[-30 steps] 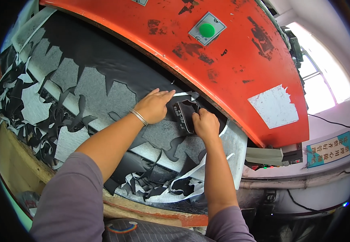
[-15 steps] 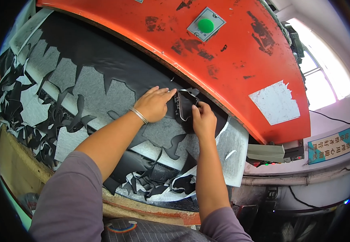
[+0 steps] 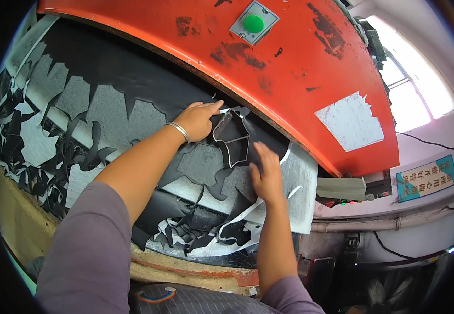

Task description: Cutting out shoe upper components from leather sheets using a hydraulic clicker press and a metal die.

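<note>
A cutting die (image 3: 236, 139), an angular metal outline with a crossbar, lies on a black leather-like sheet (image 3: 106, 60). My left hand (image 3: 198, 123) rests on the sheet just left of the die, its fingers stretched toward the press edge and nothing in its grip. To the die's right, my right hand (image 3: 267, 172) is apart from it, empty, with fingers extended. Beneath the sheet is a pale, worn cutting board (image 3: 303, 183), showing through where shapes are gone from the sheet's jagged near edge.
An orange press head (image 3: 284, 68) with a green button (image 3: 253, 23) overhangs the board's far side. Black and white offcuts (image 3: 33, 136) pile up at the left, and more scraps (image 3: 206, 235) lie along the near edge. A wall sign (image 3: 427, 179) hangs at the right.
My right hand has let go of the die and drawn back toward me. The die now sits flat and turned on the sheet. My left hand stays beside it; the whole view has shifted slightly.
</note>
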A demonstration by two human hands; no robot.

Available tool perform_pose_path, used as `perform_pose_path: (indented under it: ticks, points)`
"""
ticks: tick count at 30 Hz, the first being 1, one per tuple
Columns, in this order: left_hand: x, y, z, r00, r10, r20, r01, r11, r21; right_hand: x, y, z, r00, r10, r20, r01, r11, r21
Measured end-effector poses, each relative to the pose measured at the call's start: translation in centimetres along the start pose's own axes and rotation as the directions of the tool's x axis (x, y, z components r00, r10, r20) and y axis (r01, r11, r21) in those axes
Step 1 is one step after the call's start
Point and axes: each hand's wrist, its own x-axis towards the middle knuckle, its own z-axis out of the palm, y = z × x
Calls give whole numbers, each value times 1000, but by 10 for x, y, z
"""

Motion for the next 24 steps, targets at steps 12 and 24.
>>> perform_pose_path:
  ticks: [12, 24]
  points:
    - [-13, -3, 20, 995, 53, -80, -46, 995, 89, 28, 26, 20, 928, 166, 334, -242, 949, 203]
    - [-17, 2, 6, 982, -79, -170, 35, 968, -247, 12, -22, 62, 909, 386, -158, -368, 921, 131]
